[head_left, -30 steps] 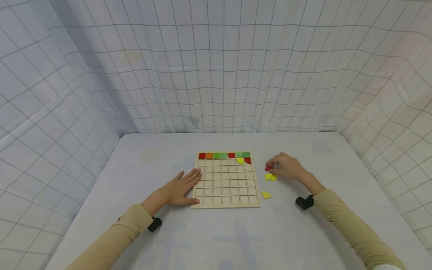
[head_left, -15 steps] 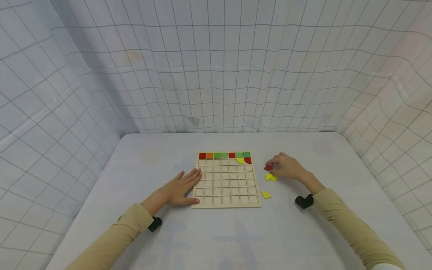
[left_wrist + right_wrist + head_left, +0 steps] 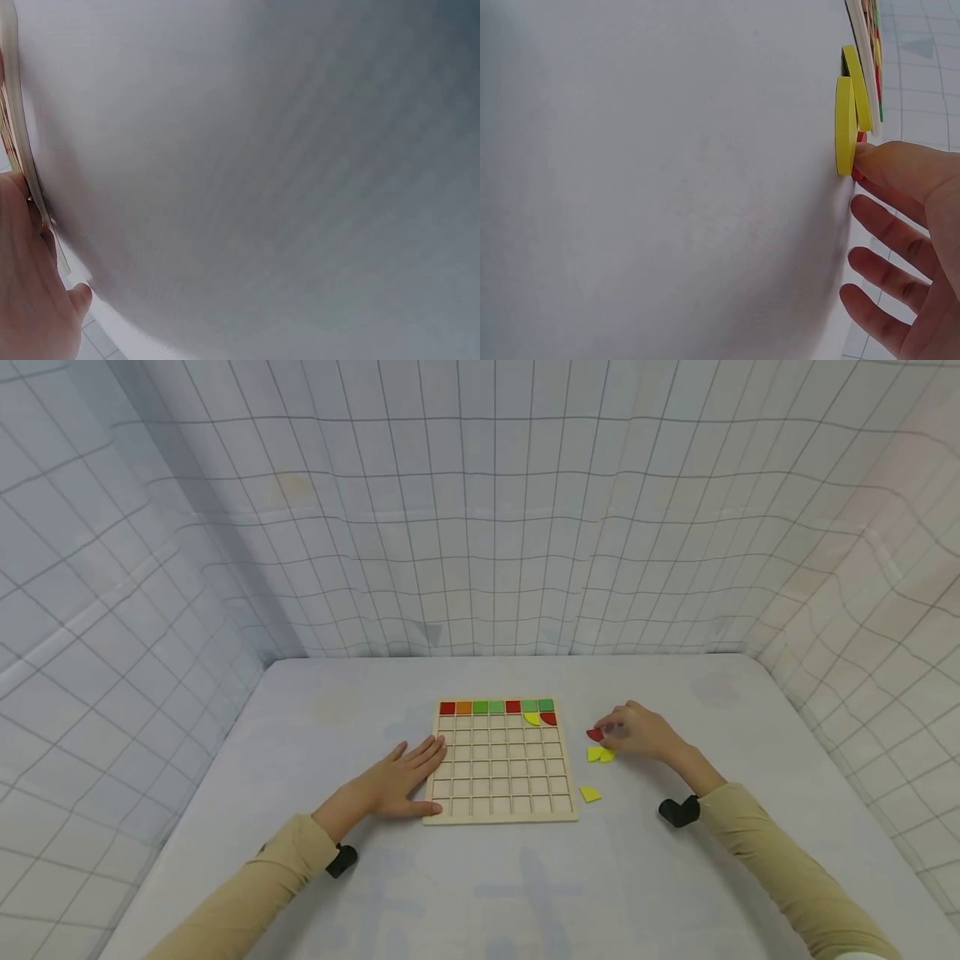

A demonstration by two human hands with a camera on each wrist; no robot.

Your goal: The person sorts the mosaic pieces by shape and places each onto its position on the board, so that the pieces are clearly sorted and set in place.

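Observation:
A square wooden grid board [image 3: 501, 768] lies on the table. Its top row holds coloured square tiles [image 3: 497, 707]; below them at the right sit a yellow piece [image 3: 532, 719] and a red quarter-circle piece [image 3: 549, 719]. With fingers spread, my left hand [image 3: 396, 781] rests on the board's left edge. Right of the board, my right hand [image 3: 637, 732] pinches another red quarter-circle tile [image 3: 595, 735] between thumb and index finger, low at the table. In the right wrist view the thumb and yellow pieces [image 3: 845, 124] mostly hide that red tile; the other fingers are loosely bent.
Two yellow pieces [image 3: 600, 754] lie just below the right fingertips. A single yellow quarter-circle tile [image 3: 590, 794] is nearer the board's lower right corner. White gridded cloth [image 3: 480, 527] hangs behind and at both sides of the white table [image 3: 480, 893].
Beside the board, the red tile in my right fingers has turned slightly, and more of it shows now. My left hand has stayed on the board's edge.

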